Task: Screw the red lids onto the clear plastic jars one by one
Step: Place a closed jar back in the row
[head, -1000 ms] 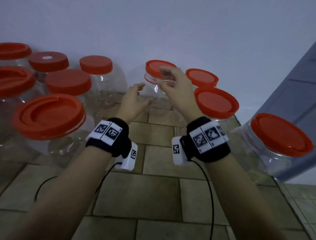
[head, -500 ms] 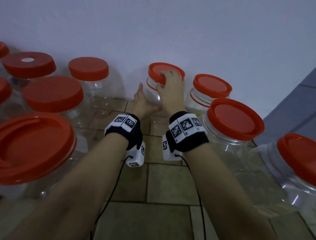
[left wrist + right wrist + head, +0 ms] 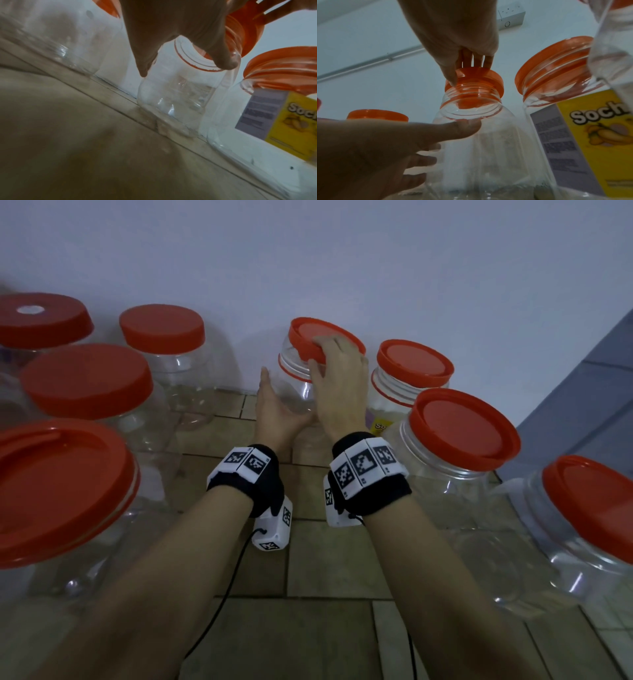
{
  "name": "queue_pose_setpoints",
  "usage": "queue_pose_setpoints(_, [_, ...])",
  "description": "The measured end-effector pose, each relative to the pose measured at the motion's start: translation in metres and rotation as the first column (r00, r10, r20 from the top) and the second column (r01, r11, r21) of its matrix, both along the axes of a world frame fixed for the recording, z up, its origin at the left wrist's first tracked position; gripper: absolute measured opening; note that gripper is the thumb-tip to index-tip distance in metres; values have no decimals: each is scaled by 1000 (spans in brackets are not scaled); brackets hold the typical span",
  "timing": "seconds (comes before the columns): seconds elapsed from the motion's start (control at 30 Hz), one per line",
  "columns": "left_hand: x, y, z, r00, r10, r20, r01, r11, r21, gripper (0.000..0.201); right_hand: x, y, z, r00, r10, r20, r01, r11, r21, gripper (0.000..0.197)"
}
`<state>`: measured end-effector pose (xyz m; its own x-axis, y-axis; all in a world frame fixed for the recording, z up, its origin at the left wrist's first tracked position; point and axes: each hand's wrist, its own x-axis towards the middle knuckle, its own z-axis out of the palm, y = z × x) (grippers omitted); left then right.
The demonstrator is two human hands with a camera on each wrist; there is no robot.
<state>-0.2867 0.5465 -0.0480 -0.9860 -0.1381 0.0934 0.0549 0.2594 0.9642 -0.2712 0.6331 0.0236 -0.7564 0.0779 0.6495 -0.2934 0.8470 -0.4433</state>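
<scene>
A small clear jar (image 3: 294, 388) stands on the tiled floor by the wall. A red lid (image 3: 308, 333) sits tilted on its mouth. My right hand (image 3: 325, 357) grips this lid from above, fingers on top and thumb at the near rim. My left hand (image 3: 274, 402) holds the jar's body from the left. In the right wrist view the left thumb presses the shoulder of the jar (image 3: 479, 146) below the lid (image 3: 479, 79), and the other fingers show through the plastic behind it. In the left wrist view the palm covers part of the jar (image 3: 175, 94).
Several capped clear jars crowd both sides: a yellow-labelled jar (image 3: 407, 392) just right of the held one, a bigger jar (image 3: 455, 460) nearer, large ones (image 3: 61, 501) at left. The wall is right behind. A grey-blue panel (image 3: 582, 405) rises at right. Bare tiles (image 3: 325, 559) lie under my wrists.
Both hands reached forward to the jar by the wall. The right hand settled on its lid and the left hand closed round its body. The lid now sits tilted.
</scene>
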Motion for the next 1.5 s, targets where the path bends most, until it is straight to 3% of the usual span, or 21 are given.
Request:
queue_pose_setpoints(0.2, [48, -22, 13, 996, 42, -83, -43, 999, -1, 130, 56, -3, 32, 986, 59, -154, -69, 996, -59, 28])
queue_pose_setpoints(0.43, [137, -39, 45, 986, -15, -165, 11, 1000, -27, 125, 143, 10, 71, 953, 134, -273, -192, 961, -199, 26])
queue_pose_setpoints(0.6, [200, -50, 56, 978, -121, -172, 98, 986, -137, 131, 197, 42, 80, 972, 158, -171, -203, 935, -292, 22])
queue_pose_setpoints(0.8, [245, -65, 47, 947, -266, -179, 220, 946, -238, 137, 238, 66, 64, 953, 303, -25, -279, 840, -465, 18])
queue_pose_setpoints(0.97, [262, -74, 40, 923, -365, -122, 320, 904, -284, 138, 249, 75, 41, 967, 254, 18, -215, 855, -472, 26])
queue_pose_setpoints(1.13, [270, -76, 41, 916, -386, -111, 328, 878, -349, 133, 252, 80, 28, 993, 114, 20, -103, 949, -297, 25])
queue_pose_setpoints(1.33, [274, -81, 36, 891, -443, -102, 387, 858, -338, 130, 258, 75, 26, 981, 190, 46, -158, 909, -386, 18])
queue_pose_setpoints(1.5, [274, -85, 31, 893, -440, -91, 395, 866, -305, 131, 256, 71, 21, 958, 231, 172, -128, 876, -464, 8])
